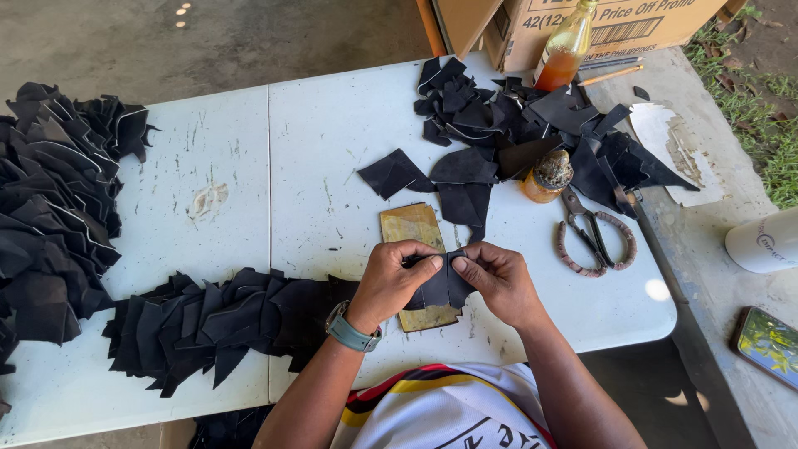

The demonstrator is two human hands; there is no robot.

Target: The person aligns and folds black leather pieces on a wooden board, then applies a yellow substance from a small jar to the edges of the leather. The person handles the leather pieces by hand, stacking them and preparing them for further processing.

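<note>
place type: informal outdoor craft workshop, open-sided.
work surface: white folding table (249, 166), scuffed and stained, centre of frame.
stock: black cut material pieces (50, 208) heaped at left edge and upper centre.
tooling: wrapped-handle scissors (592, 233), glue pot (547, 176), right of centre.
surroundings: concrete floor top left, cardboard boxes (582, 25) top, grass upper right.

left hand (391, 278) fingers curled, pinching | right hand (496, 278) pinching | thumbs meeting
</note>
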